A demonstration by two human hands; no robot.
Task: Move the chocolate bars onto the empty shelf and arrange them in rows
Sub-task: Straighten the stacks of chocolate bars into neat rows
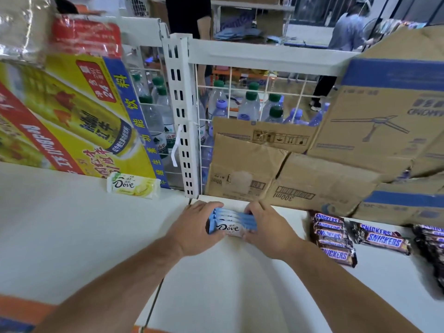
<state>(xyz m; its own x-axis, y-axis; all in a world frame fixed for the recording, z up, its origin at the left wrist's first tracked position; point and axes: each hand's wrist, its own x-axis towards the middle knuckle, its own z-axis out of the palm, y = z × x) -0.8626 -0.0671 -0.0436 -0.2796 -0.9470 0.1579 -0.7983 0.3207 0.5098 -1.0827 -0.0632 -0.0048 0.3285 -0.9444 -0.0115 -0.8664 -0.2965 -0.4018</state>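
Head view, looking down on a white shelf, shows both hands meeting near its back edge around a small batch of blue Dove bars. The left hand wraps the left ends of the bars, with its fingers curled over the top and the thumb low in front. The right hand clasps the right ends in the same way, so the batch is squeezed between the two palms. The bars lie overlapped one behind another, the front one showing its Dove name. There seem to be four, though the hands cover too much to count them surely. The batch rests on or just above the shelf, just in front of a flattened cardboard box and near the foot of a slotted white upright. To the left, well apart, a single yellow-green Dove bar lies flat by a yellow drinks carton. To the right, a row of Snickers bars lies side by side, with two more set crosswise beside it and other dark bars at the frame's edge. Behind the wire grid stand water bottles with green and purple caps.
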